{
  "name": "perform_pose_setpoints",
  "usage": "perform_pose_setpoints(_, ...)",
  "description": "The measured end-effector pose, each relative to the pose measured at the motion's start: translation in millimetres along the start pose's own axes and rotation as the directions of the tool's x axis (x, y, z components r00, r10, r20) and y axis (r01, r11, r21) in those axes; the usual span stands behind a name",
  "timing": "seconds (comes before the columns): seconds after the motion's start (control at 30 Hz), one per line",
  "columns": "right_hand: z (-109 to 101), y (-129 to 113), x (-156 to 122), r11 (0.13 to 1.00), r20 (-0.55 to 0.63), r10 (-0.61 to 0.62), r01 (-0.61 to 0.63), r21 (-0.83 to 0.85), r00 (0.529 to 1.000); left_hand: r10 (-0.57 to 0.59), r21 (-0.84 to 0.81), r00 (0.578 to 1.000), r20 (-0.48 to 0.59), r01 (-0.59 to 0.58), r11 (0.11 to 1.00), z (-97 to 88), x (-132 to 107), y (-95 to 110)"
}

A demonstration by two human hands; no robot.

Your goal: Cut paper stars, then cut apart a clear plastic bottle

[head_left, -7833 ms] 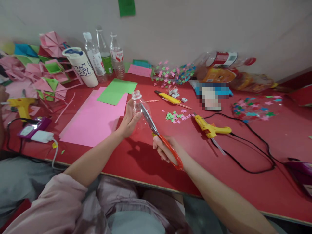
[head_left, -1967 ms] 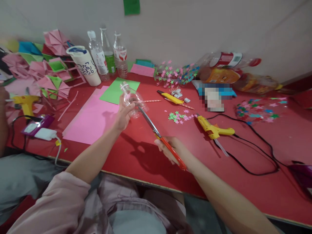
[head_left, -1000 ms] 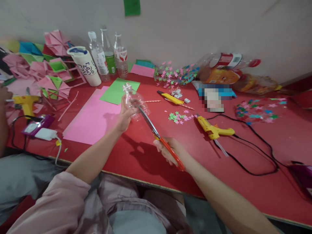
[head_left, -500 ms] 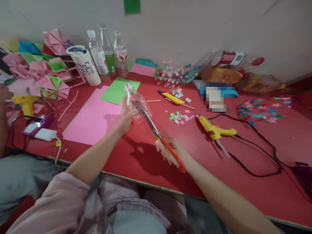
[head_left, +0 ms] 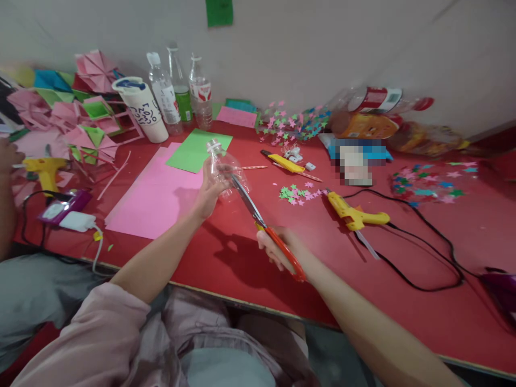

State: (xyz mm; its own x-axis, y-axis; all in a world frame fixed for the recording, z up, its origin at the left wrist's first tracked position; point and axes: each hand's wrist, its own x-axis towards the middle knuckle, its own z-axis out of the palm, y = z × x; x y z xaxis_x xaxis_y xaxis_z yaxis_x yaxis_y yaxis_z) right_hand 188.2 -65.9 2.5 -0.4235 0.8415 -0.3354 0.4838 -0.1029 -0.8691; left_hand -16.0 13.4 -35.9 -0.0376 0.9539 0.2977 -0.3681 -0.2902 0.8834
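My left hand point(head_left: 210, 194) is closed around a clear plastic bottle top point(head_left: 236, 171), its neck pointing up and away from me. In my right hand point(head_left: 282, 248) is a pair of scissors point(head_left: 253, 207) with orange-red handles. The blades reach up to the bottle piece beside my left fingers; whether they bite into the plastic I cannot make out. Both hands are above the red table point(head_left: 226, 269). Under and behind my left hand lie a pink sheet point(head_left: 149, 193) and a green sheet point(head_left: 197, 149).
A yellow glue gun point(head_left: 357, 215) with a black cord lies at right, near paper stars point(head_left: 296, 194) and a yellow cutter point(head_left: 286, 163). Bottles point(head_left: 200, 91) and a white tumbler point(head_left: 141, 110) stand at the back. Another person's hand point(head_left: 6, 156) is at far left, by a second glue gun point(head_left: 44, 172).
The view has shifted very slightly. My hands, the bottle top and the scissors stay in nearly the same position.
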Motion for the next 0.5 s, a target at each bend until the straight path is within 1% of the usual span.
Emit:
perform_pose_setpoints(0.1, -0.7, 4.5, 1.1, 0.999, -0.007, -0.04, 0.04, -0.014, 0.999, 0.006, 0.019, 1.0, 0.026, -0.006, 1.0, -2.5, 1.2, -3.6)
perform_pose_setpoints(0.2, -1.2, 7.3, 2.4, 1.0, 0.011, -0.026, 0.026, 0.007, 1.0, 0.026, 0.038, 0.997, 0.069, -0.029, 0.999, -3.0, 1.2, -6.8)
perform_pose_setpoints(0.3, -1.3, 8.2, 3.6, 0.999, 0.017, -0.015, 0.014, 0.045, 1.0, 0.021, 0.057, 0.994, 0.107, -0.027, 0.998, -1.9, -0.1, -9.2)
perform_pose_setpoints(0.5, 1.4, 3.1, 2.5, 0.993, -0.008, 0.044, -0.043, 0.107, 0.999, 0.003, 0.089, 0.995, 0.104, -0.012, 0.996, -0.3, -2.7, -10.2)
